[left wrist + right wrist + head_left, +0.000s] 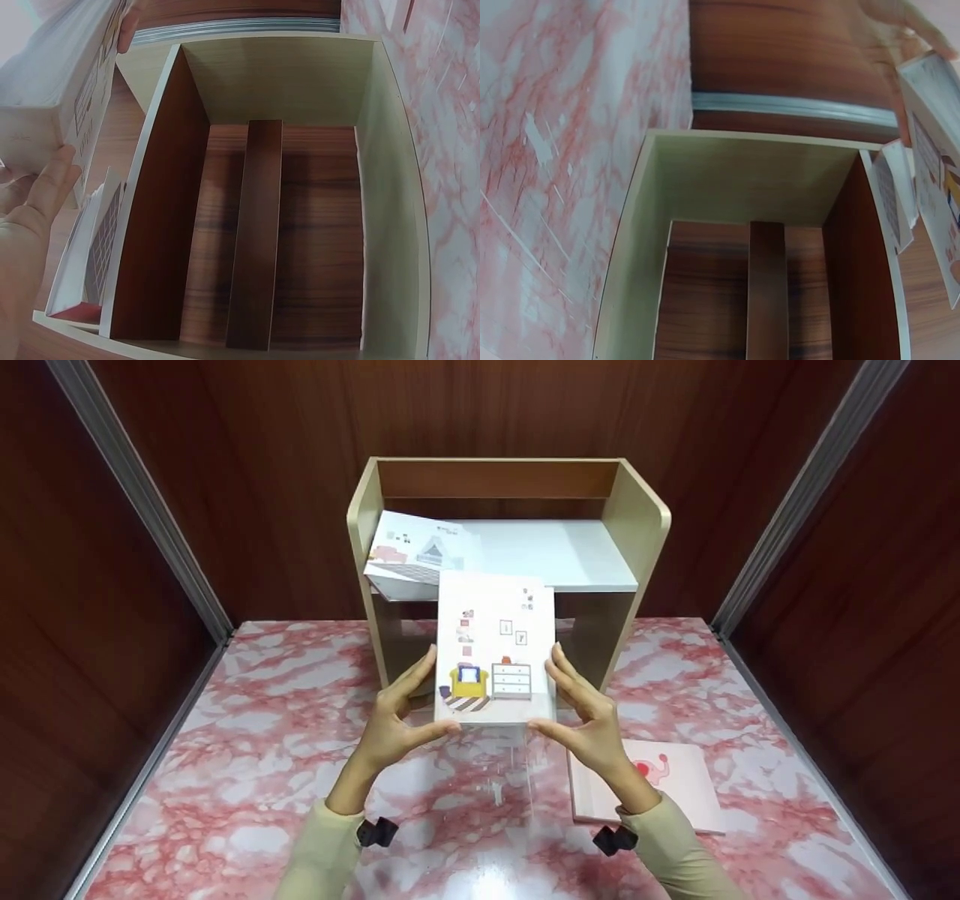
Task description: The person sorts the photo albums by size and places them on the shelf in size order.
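A red-and-white marbled surface is enclosed at the left, right and far side by dark wood-grain walls. Above it, a white illustrated book is held raised on the near side of a tan shelf unit. In the head view its long axis is directed from near to far, toward the white shelf board, whose near edge is overlapped by the book's far end; whether the two touch cannot be told. The book is pinched at its near half from both sides, its left edge by the fingers and thumb of the left hand, its right edge by those of the right hand, with both thumbs set at the near corners. The far half is thus left extended beyond the grip. The left hand is placed nearer to a second book, which is tilted at the board's left end and juts past its near edge. Farther out, at the near right, a pink book is laid flat on the surface, partly hidden by the right forearm.
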The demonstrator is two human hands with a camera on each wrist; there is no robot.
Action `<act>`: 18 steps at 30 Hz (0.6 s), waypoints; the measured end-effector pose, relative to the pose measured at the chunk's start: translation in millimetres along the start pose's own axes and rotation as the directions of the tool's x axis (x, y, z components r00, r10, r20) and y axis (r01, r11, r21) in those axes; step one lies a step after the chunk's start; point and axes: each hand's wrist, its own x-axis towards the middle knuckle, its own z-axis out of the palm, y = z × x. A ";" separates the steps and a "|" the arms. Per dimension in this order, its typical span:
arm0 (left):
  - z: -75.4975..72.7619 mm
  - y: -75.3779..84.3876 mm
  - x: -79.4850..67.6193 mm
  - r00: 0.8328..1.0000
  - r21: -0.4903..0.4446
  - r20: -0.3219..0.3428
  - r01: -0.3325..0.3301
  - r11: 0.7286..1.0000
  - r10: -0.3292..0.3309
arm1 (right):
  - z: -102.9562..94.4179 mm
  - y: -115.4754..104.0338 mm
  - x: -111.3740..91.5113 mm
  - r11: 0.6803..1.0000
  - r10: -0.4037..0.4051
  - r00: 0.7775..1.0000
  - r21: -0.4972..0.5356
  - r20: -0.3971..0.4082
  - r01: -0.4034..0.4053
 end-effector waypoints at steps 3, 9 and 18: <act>-0.8 0.3 0.4 1.000 0.000 0.001 0.003 1.000 -0.003 | 0.9 -0.3 0.8 1.000 0.002 1.000 0.003 -0.001 -0.002; -1.8 1.3 1.5 1.000 -0.001 0.004 0.010 1.000 -0.010 | 0.4 6.6 -1.0 1.000 0.006 1.000 0.001 0.001 -0.006; -2.2 5.9 7.7 0.998 -0.016 0.008 0.061 0.998 -0.061 | 0.9 1.8 3.1 0.999 0.031 1.000 -0.039 -0.003 -0.031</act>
